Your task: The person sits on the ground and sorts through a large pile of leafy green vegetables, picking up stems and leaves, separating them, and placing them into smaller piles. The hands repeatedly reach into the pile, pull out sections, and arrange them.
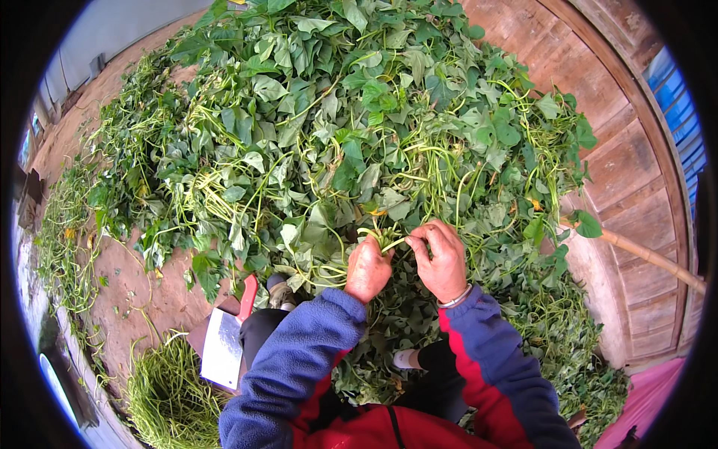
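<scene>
My left hand (368,269) is closed around a small bunch of green leaf stalks (385,238), just in front of my body. To its right, my right hand (440,261) pinches the end of one pale green stalk between thumb and forefinger; that stalk runs across to the bunch. Both hands are over a large heap of leafy green vines (314,140), which look like sweet potato vines. A cleaver with a red handle (222,347) lies beside my left leg, on a dark flat board.
A pile of stripped green stalks (171,393) lies at the lower left. More leaves (578,359) are heaped at the lower right. A bamboo pole (650,255) slants in front of wooden panelling (645,207) on the right. Pink sheeting (639,404) is at the lower right corner.
</scene>
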### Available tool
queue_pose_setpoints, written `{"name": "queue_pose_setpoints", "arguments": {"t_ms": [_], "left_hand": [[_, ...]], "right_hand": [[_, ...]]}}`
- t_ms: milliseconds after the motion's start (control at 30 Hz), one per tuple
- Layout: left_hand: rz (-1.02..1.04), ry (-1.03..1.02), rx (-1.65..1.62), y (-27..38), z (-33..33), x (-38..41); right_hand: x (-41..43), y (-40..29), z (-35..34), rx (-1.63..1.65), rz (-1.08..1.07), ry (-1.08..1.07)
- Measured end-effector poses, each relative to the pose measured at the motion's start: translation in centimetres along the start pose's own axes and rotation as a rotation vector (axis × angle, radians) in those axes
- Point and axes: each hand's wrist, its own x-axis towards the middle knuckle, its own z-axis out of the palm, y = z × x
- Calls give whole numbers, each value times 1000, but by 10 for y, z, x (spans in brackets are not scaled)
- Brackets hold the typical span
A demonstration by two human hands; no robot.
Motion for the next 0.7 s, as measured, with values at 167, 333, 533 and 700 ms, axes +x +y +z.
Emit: {"name": "queue_pose_setpoints", "arguments": {"t_ms": [167, 333, 533, 700], "left_hand": [[17, 28, 153, 3, -3, 2], [80, 25, 99, 2, 0, 6], [-172, -151, -488, 8, -6, 9], [-370, -345, -1039, 7, -19, 16]], "right_hand": [[-7, 1, -3, 60, 115, -44], [-18, 0, -8, 1261, 877, -179], [-30, 55, -32, 1464, 844, -50], [-51, 111, -27, 464, 702, -117]]}}
